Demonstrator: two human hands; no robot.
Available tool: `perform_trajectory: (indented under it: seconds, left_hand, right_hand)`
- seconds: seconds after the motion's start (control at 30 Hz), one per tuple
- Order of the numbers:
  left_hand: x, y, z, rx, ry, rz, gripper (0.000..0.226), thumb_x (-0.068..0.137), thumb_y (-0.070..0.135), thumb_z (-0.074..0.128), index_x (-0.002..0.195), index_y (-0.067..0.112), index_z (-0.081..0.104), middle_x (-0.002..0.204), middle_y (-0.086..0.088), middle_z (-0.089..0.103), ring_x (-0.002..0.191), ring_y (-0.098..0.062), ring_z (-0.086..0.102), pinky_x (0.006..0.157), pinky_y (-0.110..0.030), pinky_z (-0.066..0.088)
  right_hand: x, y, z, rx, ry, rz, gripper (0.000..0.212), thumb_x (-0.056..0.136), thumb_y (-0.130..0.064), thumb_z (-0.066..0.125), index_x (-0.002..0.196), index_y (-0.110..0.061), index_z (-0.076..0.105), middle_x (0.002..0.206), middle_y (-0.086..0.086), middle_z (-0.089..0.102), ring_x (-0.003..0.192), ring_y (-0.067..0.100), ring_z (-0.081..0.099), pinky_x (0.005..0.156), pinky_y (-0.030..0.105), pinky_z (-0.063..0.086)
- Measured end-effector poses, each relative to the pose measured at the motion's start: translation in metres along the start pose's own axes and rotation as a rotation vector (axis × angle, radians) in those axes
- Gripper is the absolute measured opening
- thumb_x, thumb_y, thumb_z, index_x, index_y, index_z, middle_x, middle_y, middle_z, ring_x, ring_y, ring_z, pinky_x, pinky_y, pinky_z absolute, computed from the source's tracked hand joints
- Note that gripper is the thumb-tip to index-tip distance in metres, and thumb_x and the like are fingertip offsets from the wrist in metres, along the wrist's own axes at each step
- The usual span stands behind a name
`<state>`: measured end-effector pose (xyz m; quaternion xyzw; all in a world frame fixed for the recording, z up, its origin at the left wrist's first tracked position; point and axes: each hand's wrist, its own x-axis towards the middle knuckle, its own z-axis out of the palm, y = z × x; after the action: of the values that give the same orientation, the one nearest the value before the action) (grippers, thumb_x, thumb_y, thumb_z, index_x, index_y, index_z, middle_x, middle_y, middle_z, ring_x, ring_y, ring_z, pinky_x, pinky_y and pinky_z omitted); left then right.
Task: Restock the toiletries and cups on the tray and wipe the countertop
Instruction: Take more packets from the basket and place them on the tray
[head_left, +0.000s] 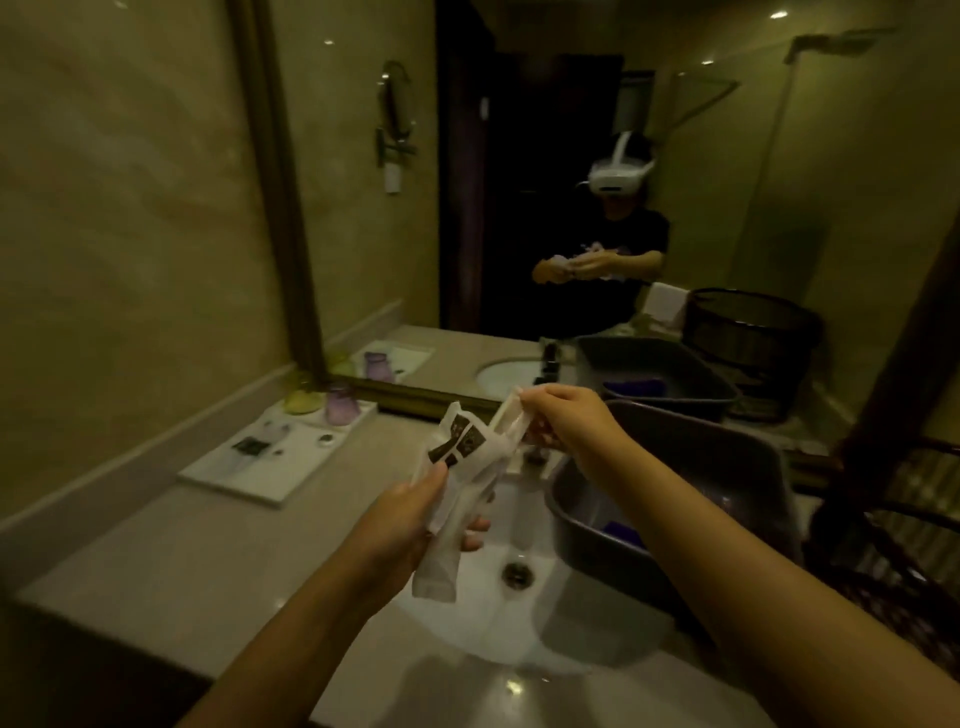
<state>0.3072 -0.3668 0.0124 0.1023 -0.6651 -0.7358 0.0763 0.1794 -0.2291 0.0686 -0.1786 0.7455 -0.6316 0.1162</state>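
Note:
Above the sink, my left hand (415, 525) grips a bundle of white toiletry packets (457, 467) with dark labels. My right hand (566, 421) pinches the top end of one slim packet (506, 415) in that bundle. A white tray (291, 478) lies on the countertop (208, 551) at the left, against the wall. On its far end stand a yellow cup (303, 399) and a purple cup (341, 406), both upside down. A few small packets (252, 447) lie on the tray's middle.
A white sink (519, 613) with a drain lies below my hands. A dark grey plastic tub (691, 467) sits to the right of it, with something blue inside. A dark wire basket (883, 545) stands at the far right. A mirror (519, 208) runs behind the counter.

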Motion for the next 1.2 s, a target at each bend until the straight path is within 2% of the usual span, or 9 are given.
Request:
perform_trajectory:
  seconds: [0.17, 0.3, 0.47, 0.6, 0.73, 0.87, 1.0, 1.1, 1.2]
  left_hand:
    - [-0.010, -0.014, -0.080, 0.057, 0.193, -0.022, 0.034, 0.093, 0.044, 0.039, 0.103, 0.021, 0.063, 0.085, -0.012, 0.075, 0.079, -0.026, 0.071, 0.070, -0.037, 0.057]
    - [-0.003, -0.024, -0.148, 0.100, 0.313, -0.084, 0.029, 0.094, 0.042, 0.040, 0.089, 0.025, 0.063, 0.073, -0.004, 0.075, 0.071, -0.018, 0.072, 0.061, -0.029, 0.056]
    - [0.021, -0.037, -0.245, 0.133, 0.370, -0.209, 0.031, 0.094, 0.039, 0.041, 0.103, 0.018, 0.062, 0.100, -0.008, 0.068, 0.092, -0.023, 0.065, 0.073, -0.034, 0.057]
    - [0.047, -0.046, -0.311, 0.117, 0.369, -0.270, 0.020, 0.094, 0.029, 0.047, 0.092, 0.018, 0.063, 0.095, -0.011, 0.068, 0.090, -0.027, 0.065, 0.075, -0.037, 0.057]
    - [0.076, -0.054, -0.356, 0.156, 0.393, -0.336, 0.015, 0.092, 0.020, 0.052, 0.082, 0.014, 0.063, 0.079, -0.011, 0.069, 0.074, -0.024, 0.066, 0.069, -0.034, 0.056]
    - [0.099, -0.065, -0.376, 0.101, 0.402, -0.360, 0.012, 0.091, 0.012, 0.052, 0.090, 0.014, 0.064, 0.084, -0.008, 0.070, 0.079, -0.022, 0.065, 0.064, -0.030, 0.052]
    - [0.126, -0.075, -0.389, 0.171, 0.452, -0.336, 0.016, 0.090, 0.009, 0.053, 0.101, 0.008, 0.065, 0.094, -0.014, 0.069, 0.088, -0.028, 0.064, 0.077, -0.036, 0.051]
    - [0.145, -0.082, -0.398, 0.227, 0.521, -0.330, 0.014, 0.089, 0.018, 0.055, 0.090, 0.009, 0.067, 0.089, -0.015, 0.069, 0.086, -0.028, 0.065, 0.081, -0.045, 0.053]
    - [0.163, -0.088, -0.403, 0.246, 0.641, -0.260, 0.016, 0.089, 0.021, 0.058, 0.075, 0.020, 0.066, 0.076, -0.003, 0.069, 0.075, -0.016, 0.064, 0.064, -0.027, 0.051]
  right_hand:
    - [0.037, 0.000, 0.086, 0.122, -0.160, 0.065, 0.011, 0.089, -0.009, 0.057, 0.084, -0.010, 0.066, 0.073, 0.007, 0.059, 0.063, 0.015, 0.055, 0.049, 0.016, 0.053]
    - [0.080, 0.011, 0.164, 0.136, -0.159, 0.135, 0.019, 0.088, -0.002, 0.053, 0.083, -0.012, 0.068, 0.076, 0.008, 0.062, 0.064, 0.017, 0.057, 0.049, 0.020, 0.052]
    - [0.138, 0.032, 0.253, 0.142, -0.154, 0.241, 0.021, 0.088, -0.002, 0.053, 0.105, -0.001, 0.065, 0.089, 0.013, 0.060, 0.070, 0.020, 0.056, 0.053, 0.023, 0.048]
    - [0.174, 0.046, 0.308, 0.135, -0.161, 0.307, 0.019, 0.087, 0.001, 0.053, 0.103, 0.002, 0.063, 0.087, 0.015, 0.057, 0.067, 0.020, 0.054, 0.054, 0.024, 0.048]
    - [0.205, 0.063, 0.341, 0.068, -0.149, 0.313, 0.020, 0.085, 0.003, 0.054, 0.102, 0.003, 0.064, 0.074, 0.008, 0.056, 0.062, 0.016, 0.052, 0.055, 0.022, 0.046]
    - [0.242, 0.081, 0.358, -0.036, -0.114, 0.308, 0.018, 0.085, 0.000, 0.059, 0.101, 0.000, 0.067, 0.076, 0.006, 0.058, 0.064, 0.014, 0.050, 0.056, 0.021, 0.044]
    - [0.280, 0.095, 0.369, -0.159, -0.160, 0.269, 0.015, 0.084, -0.004, 0.063, 0.097, -0.001, 0.070, 0.067, 0.002, 0.057, 0.056, 0.012, 0.044, 0.049, 0.020, 0.037]
    - [0.309, 0.102, 0.378, -0.142, -0.212, 0.304, 0.011, 0.084, -0.001, 0.063, 0.093, -0.001, 0.069, 0.067, 0.005, 0.056, 0.057, 0.014, 0.047, 0.051, 0.021, 0.042]
    - [0.335, 0.107, 0.389, -0.016, -0.312, 0.393, 0.009, 0.088, -0.006, 0.059, 0.089, 0.000, 0.065, 0.072, 0.009, 0.057, 0.062, 0.017, 0.055, 0.059, 0.025, 0.049]
